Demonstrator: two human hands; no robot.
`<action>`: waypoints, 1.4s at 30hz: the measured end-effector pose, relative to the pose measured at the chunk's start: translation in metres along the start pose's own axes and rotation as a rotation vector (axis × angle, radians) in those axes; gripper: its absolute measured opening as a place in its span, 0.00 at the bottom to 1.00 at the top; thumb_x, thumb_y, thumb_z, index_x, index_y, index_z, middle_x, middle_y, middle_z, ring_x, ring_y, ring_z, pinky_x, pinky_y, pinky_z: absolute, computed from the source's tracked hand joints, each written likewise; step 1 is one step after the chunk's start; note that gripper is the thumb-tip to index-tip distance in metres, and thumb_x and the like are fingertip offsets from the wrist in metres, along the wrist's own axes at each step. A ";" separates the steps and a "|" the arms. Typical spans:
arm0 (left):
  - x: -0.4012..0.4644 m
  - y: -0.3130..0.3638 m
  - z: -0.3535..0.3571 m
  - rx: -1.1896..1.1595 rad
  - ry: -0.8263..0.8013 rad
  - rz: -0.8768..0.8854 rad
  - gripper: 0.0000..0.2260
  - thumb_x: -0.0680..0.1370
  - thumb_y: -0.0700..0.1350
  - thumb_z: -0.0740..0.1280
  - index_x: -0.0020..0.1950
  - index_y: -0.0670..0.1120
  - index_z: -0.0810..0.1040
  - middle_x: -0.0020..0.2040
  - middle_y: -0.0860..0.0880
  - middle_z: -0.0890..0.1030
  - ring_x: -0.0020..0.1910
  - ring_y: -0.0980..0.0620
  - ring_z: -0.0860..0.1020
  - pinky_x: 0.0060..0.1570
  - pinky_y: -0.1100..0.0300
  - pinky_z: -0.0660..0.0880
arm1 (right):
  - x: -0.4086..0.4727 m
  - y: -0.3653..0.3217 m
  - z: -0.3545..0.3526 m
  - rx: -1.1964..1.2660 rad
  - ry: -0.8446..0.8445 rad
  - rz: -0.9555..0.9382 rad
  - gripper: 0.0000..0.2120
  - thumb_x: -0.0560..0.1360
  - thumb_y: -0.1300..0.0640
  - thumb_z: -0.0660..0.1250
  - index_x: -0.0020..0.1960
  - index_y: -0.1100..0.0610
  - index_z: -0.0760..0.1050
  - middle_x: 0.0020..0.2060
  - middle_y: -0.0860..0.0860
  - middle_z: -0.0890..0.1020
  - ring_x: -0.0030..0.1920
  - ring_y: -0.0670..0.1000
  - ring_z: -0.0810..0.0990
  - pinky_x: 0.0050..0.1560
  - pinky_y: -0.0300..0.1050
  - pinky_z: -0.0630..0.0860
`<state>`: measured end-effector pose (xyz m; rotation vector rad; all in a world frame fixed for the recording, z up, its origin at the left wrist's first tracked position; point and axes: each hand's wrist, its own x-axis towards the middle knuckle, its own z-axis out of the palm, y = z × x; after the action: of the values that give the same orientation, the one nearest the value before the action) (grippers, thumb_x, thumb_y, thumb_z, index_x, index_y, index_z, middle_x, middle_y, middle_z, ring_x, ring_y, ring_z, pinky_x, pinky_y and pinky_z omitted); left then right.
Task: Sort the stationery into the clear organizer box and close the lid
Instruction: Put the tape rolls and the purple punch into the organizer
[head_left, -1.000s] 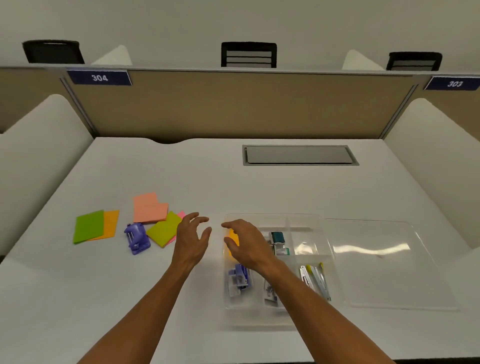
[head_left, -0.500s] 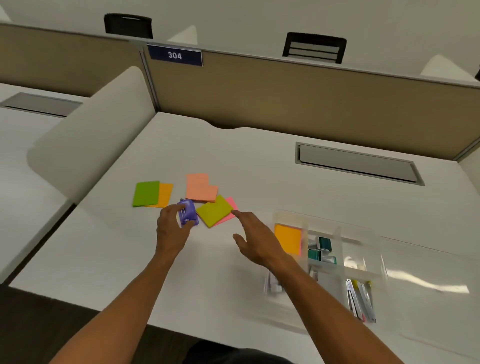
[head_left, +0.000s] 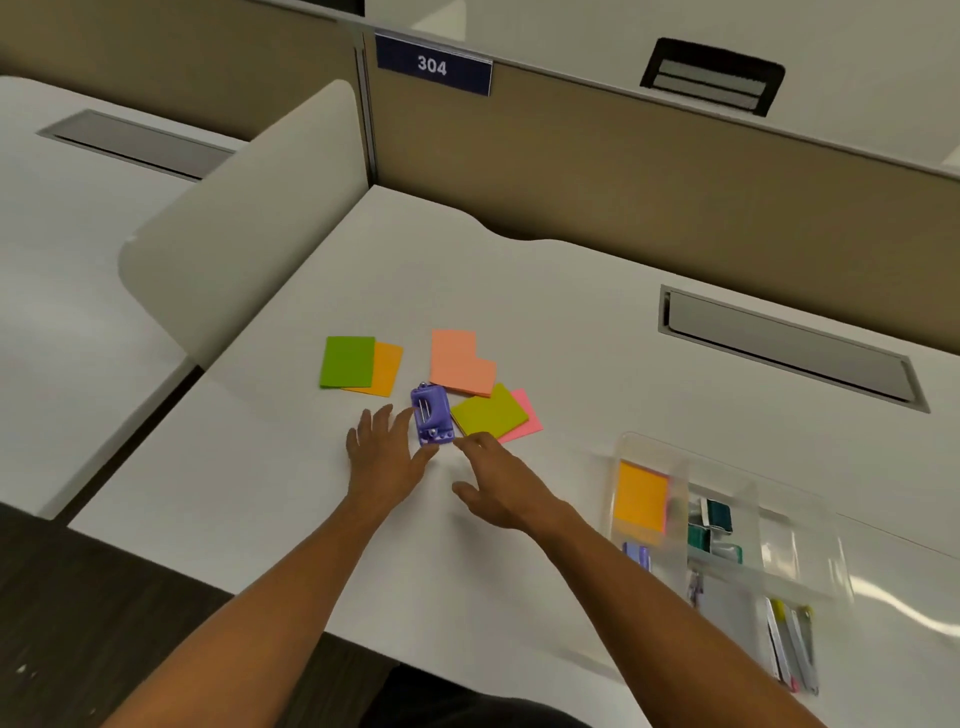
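A white study desk sits in a carrel with tan partition panels behind it, a blue plate reading 304 at the top of the partition, and a grey cable hatch set into the far right of the surface; a curved white side divider closes the left edge. Farthest left on the desk lies a green sticky-note pad overlapping an orange sticky-note pad; next come two salmon sticky-note pads, then a small purple plastic stapler, then a yellow-green sticky-note pad lying over a pink sticky-note pad. At the right stands the clear plastic organizer box, lid off, blurred; its left compartment holds an orange sticky-note pad with a purple item below it; the middle compartment holds teal binder clips; thin pen-like pieces lie in a nearer right compartment.

The left hand rests palm down, fingers spread and straight, its forefinger and thumb along the stapler's left and near edges; whether they touch cannot be told. The right hand reaches in from the right, fingers loosely extended, its fingertips just beside the stapler's near right corner; neither hand grips anything.
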<state>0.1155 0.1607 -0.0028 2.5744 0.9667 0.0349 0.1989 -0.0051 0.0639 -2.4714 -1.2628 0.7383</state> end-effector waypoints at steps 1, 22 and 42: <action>-0.001 -0.004 0.001 0.059 0.005 0.019 0.33 0.75 0.67 0.59 0.75 0.49 0.63 0.76 0.43 0.63 0.76 0.39 0.56 0.71 0.40 0.55 | 0.007 -0.005 0.002 0.013 0.006 0.009 0.30 0.78 0.50 0.65 0.76 0.53 0.58 0.74 0.54 0.64 0.67 0.56 0.71 0.64 0.50 0.72; -0.018 -0.029 0.015 0.212 0.047 0.120 0.36 0.76 0.71 0.45 0.79 0.51 0.54 0.79 0.44 0.50 0.78 0.39 0.45 0.73 0.37 0.47 | 0.092 -0.039 0.009 0.435 0.264 0.436 0.14 0.76 0.54 0.65 0.57 0.60 0.74 0.50 0.55 0.81 0.48 0.56 0.79 0.47 0.49 0.76; -0.003 -0.006 0.015 0.124 -0.014 0.021 0.35 0.75 0.68 0.54 0.76 0.49 0.61 0.77 0.43 0.57 0.76 0.34 0.49 0.71 0.34 0.45 | -0.001 -0.018 -0.002 0.738 0.342 0.394 0.07 0.76 0.51 0.67 0.49 0.54 0.75 0.40 0.46 0.80 0.38 0.44 0.78 0.39 0.40 0.73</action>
<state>0.1118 0.1574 -0.0184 2.6942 0.9646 -0.0388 0.1879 0.0046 0.0737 -2.0889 -0.2889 0.6659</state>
